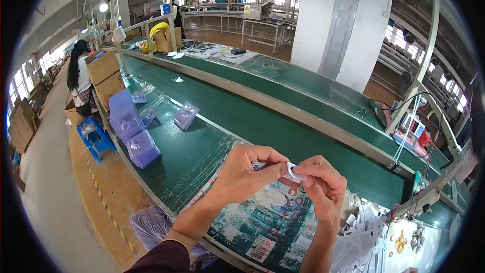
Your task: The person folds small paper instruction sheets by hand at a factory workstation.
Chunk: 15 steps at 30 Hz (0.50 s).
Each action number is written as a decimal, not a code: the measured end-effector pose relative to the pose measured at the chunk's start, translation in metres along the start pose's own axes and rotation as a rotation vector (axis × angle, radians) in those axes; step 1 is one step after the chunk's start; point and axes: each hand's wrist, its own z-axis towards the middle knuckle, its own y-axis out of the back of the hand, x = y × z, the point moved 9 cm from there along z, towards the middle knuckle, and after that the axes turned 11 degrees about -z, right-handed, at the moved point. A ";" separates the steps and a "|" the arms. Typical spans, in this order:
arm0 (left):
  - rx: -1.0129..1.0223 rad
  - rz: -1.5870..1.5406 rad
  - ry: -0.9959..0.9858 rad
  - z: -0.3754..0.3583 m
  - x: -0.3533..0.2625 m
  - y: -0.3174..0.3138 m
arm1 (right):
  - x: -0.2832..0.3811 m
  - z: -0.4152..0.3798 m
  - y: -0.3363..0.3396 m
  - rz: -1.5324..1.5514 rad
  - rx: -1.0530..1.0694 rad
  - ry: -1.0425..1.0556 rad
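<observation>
Both hands meet over the near part of the green bench, with a small white folded piece (pixel 294 173) between them that looks like paper. My left hand (pixel 247 174) is closed, its thumb and forefinger pinching the piece from the left. From the other side, my right hand (pixel 323 179) grips its right end with closed fingertips. Something grey and white shows in part behind my left thumb; I cannot make out what it is. Below the hands lies a worn printed board (pixel 242 227) with a barcode label. A heap of printed paper slips (pixel 361 240) lies right of my right wrist.
Purple clear plastic boxes (pixel 141 149) stand at left, with one (pixel 186 116) farther in. Gold-coloured rings (pixel 400 241) and small grey parts (pixel 417 237) lie at right. A raised ledge (pixel 283 106) runs along the bench. A person (pixel 81 78) stands by a cardboard box (pixel 105 76).
</observation>
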 end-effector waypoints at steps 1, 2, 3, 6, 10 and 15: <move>-0.008 -0.044 0.054 0.000 0.000 0.001 | 0.003 0.001 -0.002 -0.041 -0.012 0.012; -0.016 -0.088 0.108 0.000 0.002 0.002 | 0.006 0.003 -0.003 -0.083 -0.023 0.024; -0.016 -0.096 0.109 0.000 0.004 -0.003 | 0.011 0.002 0.003 -0.089 -0.021 0.020; -0.074 -0.128 0.209 -0.001 0.010 0.000 | 0.028 0.004 0.002 -0.373 -0.034 0.147; -0.032 -0.024 0.010 0.003 -0.005 -0.008 | 0.031 0.002 0.008 -0.453 -0.087 0.143; -0.011 0.226 -0.123 -0.001 -0.012 -0.013 | 0.000 -0.005 0.027 -0.023 -0.309 -0.174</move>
